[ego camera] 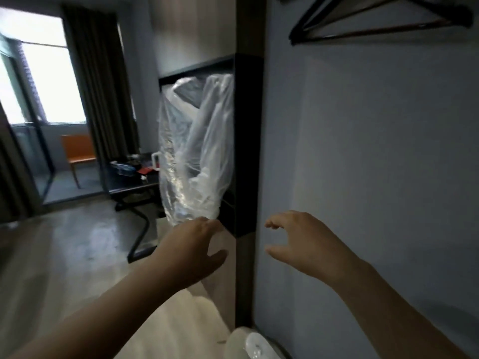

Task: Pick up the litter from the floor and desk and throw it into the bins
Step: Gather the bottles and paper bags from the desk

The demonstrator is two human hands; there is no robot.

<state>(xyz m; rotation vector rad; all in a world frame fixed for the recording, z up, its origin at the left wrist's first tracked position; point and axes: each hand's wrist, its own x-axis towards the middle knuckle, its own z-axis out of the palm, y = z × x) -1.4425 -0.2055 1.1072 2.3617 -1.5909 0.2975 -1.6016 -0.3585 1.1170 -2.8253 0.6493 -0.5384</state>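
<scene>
1. Clear crinkly plastic, a big transparent bag [193, 151], rises from the left hand [193, 244], whose grip is pinched shut on the bag's bottom edge, thumb spread below.
2. The right hand [298, 242] hangs apart by the grey wall [375, 151]: grip half open, fingers curled, nothing in it.
3. Litter sits on the dark desk [134, 186] by the orange chair [79, 154], well apart from both hands. A pale round bin lid [252, 344] shows at the bottom edge.
4. Risk, as I judge it: that thin pinch could slip, and the billowing film could snag the black shelf frame [247, 141] beside it.
</scene>
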